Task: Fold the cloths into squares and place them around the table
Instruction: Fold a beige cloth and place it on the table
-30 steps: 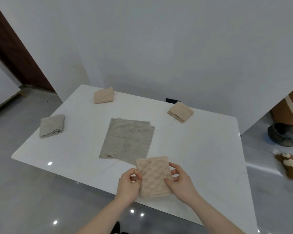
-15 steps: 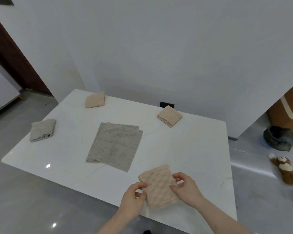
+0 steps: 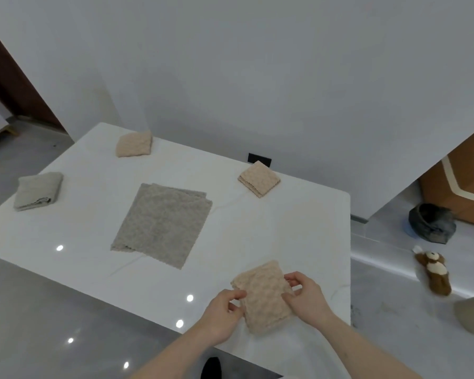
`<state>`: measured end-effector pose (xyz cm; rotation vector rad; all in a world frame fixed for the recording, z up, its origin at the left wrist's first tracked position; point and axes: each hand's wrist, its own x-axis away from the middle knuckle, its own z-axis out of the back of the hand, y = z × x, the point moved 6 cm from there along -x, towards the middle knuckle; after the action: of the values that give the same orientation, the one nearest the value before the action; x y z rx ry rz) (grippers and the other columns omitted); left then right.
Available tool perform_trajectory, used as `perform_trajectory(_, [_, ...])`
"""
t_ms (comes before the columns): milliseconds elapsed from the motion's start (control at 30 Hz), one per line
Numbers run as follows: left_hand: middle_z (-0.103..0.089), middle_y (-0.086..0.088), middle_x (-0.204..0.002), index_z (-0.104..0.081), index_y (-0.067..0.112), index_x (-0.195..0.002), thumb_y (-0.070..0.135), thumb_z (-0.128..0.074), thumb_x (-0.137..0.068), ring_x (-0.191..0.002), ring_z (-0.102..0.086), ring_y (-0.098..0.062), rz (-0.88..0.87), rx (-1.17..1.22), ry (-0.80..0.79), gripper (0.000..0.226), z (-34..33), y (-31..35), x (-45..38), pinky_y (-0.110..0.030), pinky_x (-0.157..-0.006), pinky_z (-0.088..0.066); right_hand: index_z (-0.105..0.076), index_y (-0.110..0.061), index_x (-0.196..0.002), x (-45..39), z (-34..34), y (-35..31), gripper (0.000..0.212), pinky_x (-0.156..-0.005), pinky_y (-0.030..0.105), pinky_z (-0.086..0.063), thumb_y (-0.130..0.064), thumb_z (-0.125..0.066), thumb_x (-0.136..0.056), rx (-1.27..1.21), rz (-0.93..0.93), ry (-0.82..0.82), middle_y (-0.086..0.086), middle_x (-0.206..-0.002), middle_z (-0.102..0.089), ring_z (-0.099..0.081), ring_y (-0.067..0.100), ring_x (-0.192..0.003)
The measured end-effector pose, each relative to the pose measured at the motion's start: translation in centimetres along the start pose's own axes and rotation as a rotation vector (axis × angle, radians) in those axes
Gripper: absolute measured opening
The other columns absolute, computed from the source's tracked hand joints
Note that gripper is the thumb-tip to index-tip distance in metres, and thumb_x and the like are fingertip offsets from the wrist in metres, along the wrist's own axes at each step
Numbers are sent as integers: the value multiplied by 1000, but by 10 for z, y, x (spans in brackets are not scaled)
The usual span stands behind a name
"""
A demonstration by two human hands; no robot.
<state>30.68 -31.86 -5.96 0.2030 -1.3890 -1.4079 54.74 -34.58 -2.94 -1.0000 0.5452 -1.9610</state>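
**Nearly placed: fourth folded cloth at the near right corner**

Now held low over the white table (image 3: 298, 228), toward its near right corner: a folded beige cloth (image 3: 263, 294), pinched on its left edge by the left hand (image 3: 222, 315) and on its right edge by the right hand (image 3: 307, 299). Fingers of both curled onto the fabric, thumbs on top, likely to keep the layers from springing apart. Judged to be at the setting-down step.

Already parked round the table: a folded beige square (image 3: 134, 144) at the far left corner, another (image 3: 259, 178) at the far edge near a black wall socket (image 3: 259, 160), a folded grey cloth (image 3: 38, 190) at the left edge. Spread across the middle of the table, only partly folded and seemingly awaiting its turn: a larger grey cloth (image 3: 162, 224).

Off to the right of the table, on the floor: a dark bowl (image 3: 431, 223) and a brown plush toy (image 3: 433, 269).
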Motion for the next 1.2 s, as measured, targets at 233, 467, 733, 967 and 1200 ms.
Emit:
perform_trajectory(233, [-52,10,-130,-54,34,-142,24,-53,-101,-107,-61,-4,60,-23,-20,42,-69,29,-32,-8,-83,-49,-66,-28,-101,-35,55,40,23,-52,12,-45,-11,-68,-85,40,27,-59,-6,-98,-65,-67,10,-75])
perform_trajectory(467, [-40,8,-145,-44,22,-153,19,-50,-103,-114,-57,-9,128,-66,-54,51,-149,66,-64,-8,-88,-42,-65,-25,-103,-72,108,98,16,-65,24,-56,-15,-61,-90,71,-7,-104,-7,-97,-66,-65,12,-85])
perform_trajectory(733, [-34,7,-148,-40,14,-155,7,-50,-101,-119,-54,-17,136,-71,-62,55,-207,118,-87,-11,-94,-41,-59,-22,-115,-111,149,130,35,-69,35,-59,-3,-61,-84,81,0,-134,-3,-104,-64,-65,14,-85])
perform_trajectory(967, [-34,-9,-157,-37,25,-152,39,-65,-90,-146,-37,-28,179,-174,-118,70,-224,125,-111,-36,-120,-33,-44,-21,-143,-133,163,141,59,-88,34,-54,-9,-57,-86,196,42,-155,0,-129,-57,-63,19,-107])
perform_trajectory(1200, [-6,-6,-171,-18,27,-162,31,-59,-91,-154,-20,-35,228,-332,-119,82,-230,103,-107,-42,-124,-25,-19,-23,-159,-123,135,157,83,-123,31,-20,-7,-54,-85,653,326,-336,9,-167,-11,-14,28,-153])
